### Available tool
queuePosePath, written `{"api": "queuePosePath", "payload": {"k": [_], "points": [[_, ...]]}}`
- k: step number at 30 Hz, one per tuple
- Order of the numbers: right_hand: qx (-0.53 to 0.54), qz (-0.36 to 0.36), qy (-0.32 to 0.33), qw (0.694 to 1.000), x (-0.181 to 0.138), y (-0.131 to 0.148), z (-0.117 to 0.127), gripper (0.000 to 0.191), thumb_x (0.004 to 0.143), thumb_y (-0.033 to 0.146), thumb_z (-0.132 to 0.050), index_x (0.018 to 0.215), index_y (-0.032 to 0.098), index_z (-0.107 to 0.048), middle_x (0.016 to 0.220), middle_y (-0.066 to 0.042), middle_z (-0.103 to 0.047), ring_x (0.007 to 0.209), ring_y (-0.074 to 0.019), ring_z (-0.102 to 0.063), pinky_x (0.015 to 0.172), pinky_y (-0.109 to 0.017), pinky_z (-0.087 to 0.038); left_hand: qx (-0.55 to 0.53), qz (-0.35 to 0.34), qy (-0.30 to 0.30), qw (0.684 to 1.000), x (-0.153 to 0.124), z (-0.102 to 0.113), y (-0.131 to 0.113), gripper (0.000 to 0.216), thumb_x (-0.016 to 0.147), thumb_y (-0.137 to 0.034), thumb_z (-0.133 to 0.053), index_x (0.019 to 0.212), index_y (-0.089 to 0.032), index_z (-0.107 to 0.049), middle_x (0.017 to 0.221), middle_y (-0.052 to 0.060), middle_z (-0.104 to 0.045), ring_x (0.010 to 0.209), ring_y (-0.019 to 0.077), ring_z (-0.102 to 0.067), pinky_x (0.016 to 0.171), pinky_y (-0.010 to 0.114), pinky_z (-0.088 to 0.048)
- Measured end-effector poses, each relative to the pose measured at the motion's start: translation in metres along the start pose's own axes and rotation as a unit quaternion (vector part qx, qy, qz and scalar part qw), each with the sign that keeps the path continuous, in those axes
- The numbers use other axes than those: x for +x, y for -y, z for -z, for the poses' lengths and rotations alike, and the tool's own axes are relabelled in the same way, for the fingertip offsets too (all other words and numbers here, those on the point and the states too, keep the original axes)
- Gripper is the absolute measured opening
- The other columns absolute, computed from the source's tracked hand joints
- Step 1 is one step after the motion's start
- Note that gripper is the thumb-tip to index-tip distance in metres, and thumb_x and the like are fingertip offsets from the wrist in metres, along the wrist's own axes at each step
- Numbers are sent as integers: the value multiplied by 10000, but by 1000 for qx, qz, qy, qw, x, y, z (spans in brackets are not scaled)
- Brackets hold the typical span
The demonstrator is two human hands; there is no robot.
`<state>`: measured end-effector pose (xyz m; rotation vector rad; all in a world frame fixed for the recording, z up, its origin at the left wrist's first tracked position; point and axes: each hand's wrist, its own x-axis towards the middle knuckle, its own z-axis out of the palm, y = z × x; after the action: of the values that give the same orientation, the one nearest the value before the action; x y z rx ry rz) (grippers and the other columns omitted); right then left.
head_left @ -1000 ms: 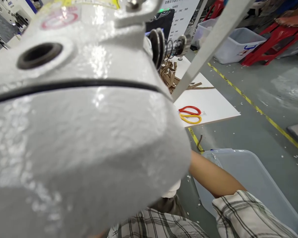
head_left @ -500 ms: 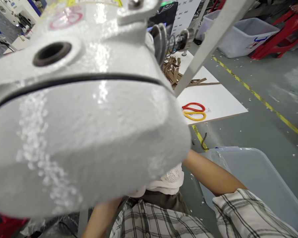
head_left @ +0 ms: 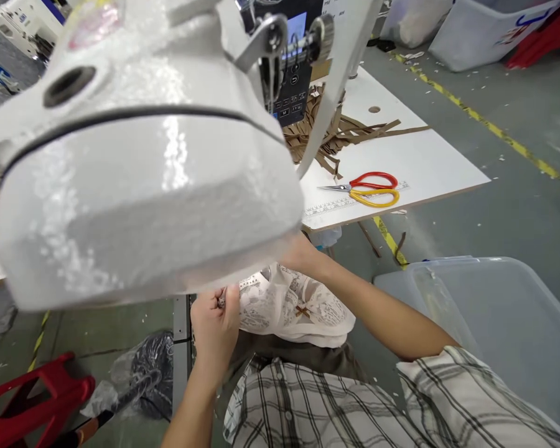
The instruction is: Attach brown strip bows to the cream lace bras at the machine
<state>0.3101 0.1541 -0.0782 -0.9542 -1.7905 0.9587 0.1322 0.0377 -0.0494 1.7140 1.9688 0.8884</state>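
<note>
A white lace bra [head_left: 303, 308] with a small brown bow lies over my lap, below the head of a sewing machine [head_left: 154, 205]. My left hand [head_left: 216, 317] is closed at the bra's left edge, thumb pressed against the bent fingers. A small dark bit shows in that pinch, too small to make out. Behind the machine's lower right corner is my right hand [head_left: 301, 252], above the bra's far side. The machine head covers its fingers and whatever they touch.
On the white table [head_left: 438, 165] lie scissors [head_left: 373, 188] with red and yellow handles and a heap of brown strips [head_left: 322, 134]. A lidded clear plastic box [head_left: 490, 323] stands at my right. A red stool [head_left: 32, 398] is on the floor at left.
My view has shifted, so the machine head sits higher and further left. My left hand and more of the bra, hidden before, now show below it.
</note>
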Motion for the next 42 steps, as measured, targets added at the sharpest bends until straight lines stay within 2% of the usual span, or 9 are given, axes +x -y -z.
{"api": "queuePosePath", "payload": {"k": [2, 5, 9, 12, 16, 28, 33, 39, 42], "points": [[21, -20, -19, 999, -14, 5, 1, 180, 936, 303, -560, 793, 198, -591, 978, -54, -624, 877, -182, -609, 804, -329, -518, -13, -2, 13, 1000, -4, -1, 0, 225, 942, -369, -570, 1005, -199, -703, 795, 41, -714, 709, 172, -671, 620, 244, -489], [53, -90, -45, 994, -44, 17, 5, 215, 969, 333, -535, 812, 189, -564, 978, -57, -596, 824, -154, -616, 723, -291, -533, -62, -7, 56, 996, -15, -2, 0, 228, 949, -379, -577, 1048, -197, -672, 869, 47, -717, 743, 153, -676, 650, 226, -498], [167, -174, -24, 970, -80, 33, 10, 215, 1015, 392, -493, 911, 206, -523, 815, -5, -613, 684, -120, -639, 634, -254, -558, -131, 2, 122, 984, -34, -6, -4, 234, 949, -397, -587, 1034, -187, -642, 893, 48, -695, 705, 124, -627, 575, 194, -461], [191, -203, -11, 960, -94, 41, 11, 223, 1015, 402, -502, 899, 212, -487, 686, 37, -613, 587, -100, -619, 569, -219, -528, -197, 29, 192, 961, -42, -10, -11, 245, 953, -405, -579, 1032, -182, -644, 883, 47, -677, 718, 128, -601, 583, 198, -454], [184, -208, -2, 961, -101, 46, 11, 217, 1004, 366, -526, 864, 209, -473, 662, 48, -623, 562, -84, -613, 548, -197, -499, -276, 75, 256, 923, -44, -16, -18, 250, 942, -409, -600, 1009, -181, -677, 875, 38, -668, 751, 137, -589, 664, 226, -476], [196, -200, 14, 960, -110, 52, 16, 209, 1008, 331, -519, 844, 215, -463, 604, 64, -595, 524, -83, -577, 519, -198, -460, -362, 137, 269, 882, -49, -18, -21, 243, 895, -415, -690, 883, -173, -696, 765, 3, -617, 689, 106, -533, 632, 211, -438], [225, -214, 28, 950, -112, 50, 16, 252, 1011, 393, -521, 846, 212, -463, 609, 62, -568, 543, -90, -568, 531, -207, -448, -377, 130, 262, 879, -50, -20, -22, 226, 887, -395, -703, 855, -172, -699, 728, -8, -608, 662, 90, -514, 610, 191, -415], [235, -147, 62, 959, -121, 44, 15, 224, 971, 405, -597, 958, 181, -599, 878, -2, -591, 797, -113, -579, 720, -238, -466, -395, 129, 235, 879, -51, -21, -19, 201, 888, -381, -711, 857, -183, -709, 743, -13, -620, 663, 84, -527, 617, 185, -425], [222, -138, 57, 963, -126, 41, 12, 164, 941, 343, -638, 971, 182, -627, 884, -4, -597, 793, -119, -550, 714, -244, -440, -391, 126, 230, 882, -50, -20, -18, 204, 887, -382, -715, 855, -180, -713, 746, -10, -617, 666, 84, -527, 615, 184, -426]]}}
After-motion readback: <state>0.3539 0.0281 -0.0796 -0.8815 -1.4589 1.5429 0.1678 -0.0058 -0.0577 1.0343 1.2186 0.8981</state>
